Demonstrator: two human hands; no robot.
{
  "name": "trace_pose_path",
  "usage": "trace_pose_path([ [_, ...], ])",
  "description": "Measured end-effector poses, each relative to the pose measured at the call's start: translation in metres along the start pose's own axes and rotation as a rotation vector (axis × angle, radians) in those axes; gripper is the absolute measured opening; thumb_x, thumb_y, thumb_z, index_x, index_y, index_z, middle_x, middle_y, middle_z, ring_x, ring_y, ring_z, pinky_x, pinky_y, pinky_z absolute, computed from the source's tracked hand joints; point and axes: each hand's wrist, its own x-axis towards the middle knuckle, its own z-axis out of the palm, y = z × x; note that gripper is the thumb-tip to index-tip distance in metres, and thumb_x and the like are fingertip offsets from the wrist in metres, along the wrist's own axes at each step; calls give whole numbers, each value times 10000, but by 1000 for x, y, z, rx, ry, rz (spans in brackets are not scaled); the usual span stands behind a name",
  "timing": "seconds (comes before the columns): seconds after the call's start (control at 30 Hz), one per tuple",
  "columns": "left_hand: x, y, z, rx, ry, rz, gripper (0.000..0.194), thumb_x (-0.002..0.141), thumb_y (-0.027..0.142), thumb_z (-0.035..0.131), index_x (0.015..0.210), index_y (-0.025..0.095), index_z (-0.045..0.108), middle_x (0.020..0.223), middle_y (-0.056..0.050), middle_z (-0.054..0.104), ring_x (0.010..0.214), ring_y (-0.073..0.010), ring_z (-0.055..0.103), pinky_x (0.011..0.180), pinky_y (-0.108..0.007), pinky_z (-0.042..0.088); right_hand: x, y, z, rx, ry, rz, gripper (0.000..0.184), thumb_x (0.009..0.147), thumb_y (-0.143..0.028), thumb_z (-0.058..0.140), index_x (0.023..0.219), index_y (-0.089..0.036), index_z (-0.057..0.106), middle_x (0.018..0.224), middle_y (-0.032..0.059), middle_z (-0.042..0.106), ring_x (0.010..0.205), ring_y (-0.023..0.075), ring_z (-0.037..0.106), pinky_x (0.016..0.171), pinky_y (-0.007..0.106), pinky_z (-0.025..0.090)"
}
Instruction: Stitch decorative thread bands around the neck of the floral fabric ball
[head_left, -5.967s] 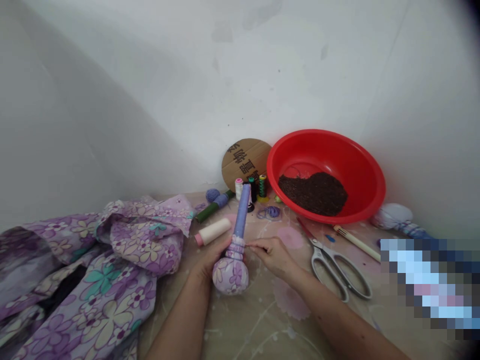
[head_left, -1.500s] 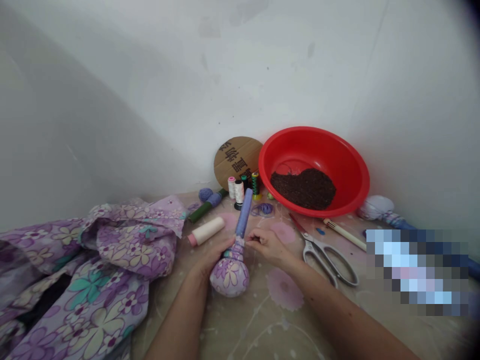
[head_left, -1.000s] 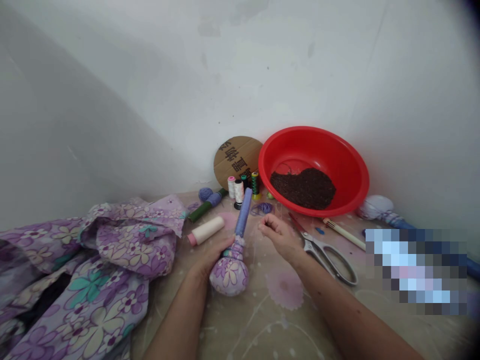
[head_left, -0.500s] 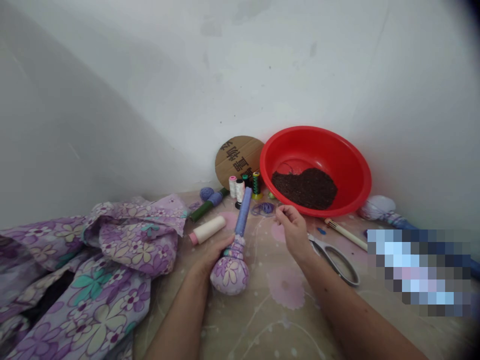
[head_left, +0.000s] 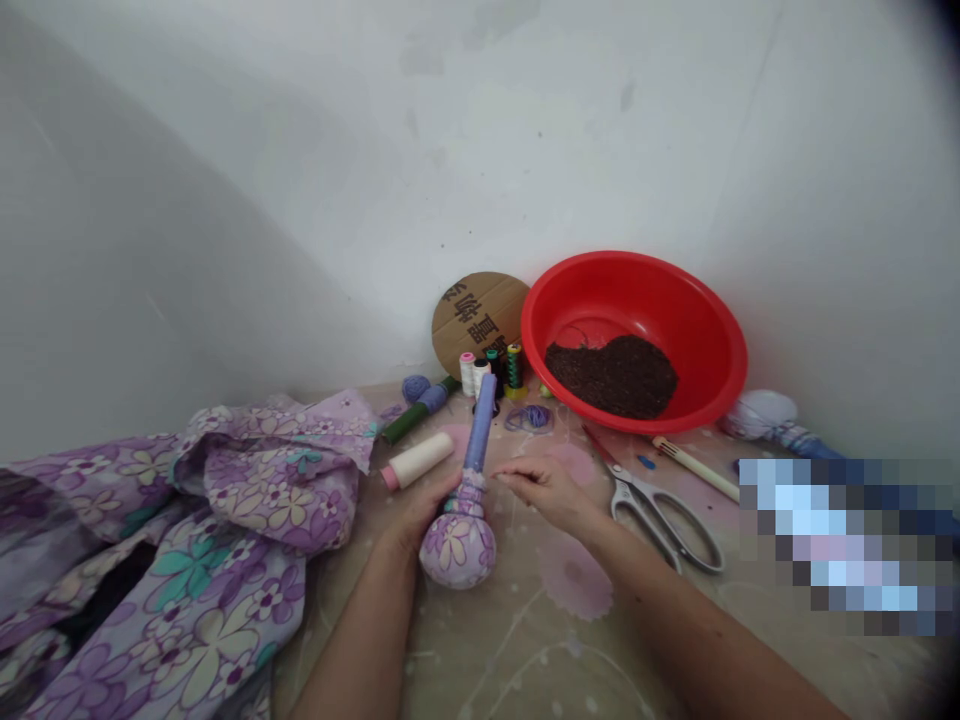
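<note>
A ball-headed cloth mallet stands tilted before me, its round head in purple flower print and its handle wrapped in blue-violet. Cord and gathered cloth ring its neck. My left hand is closed around that neck from the left, fingers partly hidden behind it. Just right of the neck, my right hand is pinched, its fingertips close to the gathered cloth; anything between them is too fine to make out. Scissors with grey handles lie to the right of this hand, and a white thread cone lies to the left of the mallet.
Flower-print cloth is heaped at left. A red basin with dark brown grains leans by the wall, beside a cardboard disc, several thread spools and purple cord. A white-headed mallet and a pale stick lie right.
My right hand has come left and down, from near the basin to beside the mallet's neck, uncovering the scissors. The left hand keeps its hold; the mallet has barely shifted.
</note>
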Motion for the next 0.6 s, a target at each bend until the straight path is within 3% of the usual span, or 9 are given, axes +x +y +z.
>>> trace_pose_path([
  [0.1, 6, -3, -6, -27, -55, -16, 234, 835, 303, 520, 726, 119, 616, 526, -17, 613, 510, -134, 612, 558, -222, 467, -1, 8, 0, -60, -69, -6, 183, 793, -315, 590, 851, -247, 750, 819, 8, 748, 740, 203, 671, 690, 333, 531],
  [0.2, 17, -10, -16, -87, -78, -20, 160, 821, 249, 544, 810, 104, 612, 539, -26, 629, 484, -140, 601, 548, -244, 482, -1, 16, -1, -139, -133, 10, 235, 815, -338, 569, 930, -228, 742, 891, 28, 750, 807, 211, 690, 756, 336, 533],
  [0.43, 33, -19, -32, -162, -183, -75, 317, 836, 326, 516, 1020, 75, 574, 584, -63, 653, 560, -209, 641, 563, -305, 496, -1, 25, -5, -206, -217, 43, 292, 839, -338, 547, 1071, -240, 696, 1023, 24, 718, 870, 207, 689, 783, 314, 535],
  [0.6, 31, -19, -32, -136, -197, -96, 291, 882, 322, 425, 955, 98, 594, 578, -49, 651, 669, -225, 669, 651, -318, 504, -1, 27, -7, -198, -238, 26, 304, 846, -339, 539, 1106, -259, 674, 1081, 13, 691, 917, 218, 680, 817, 342, 532],
])
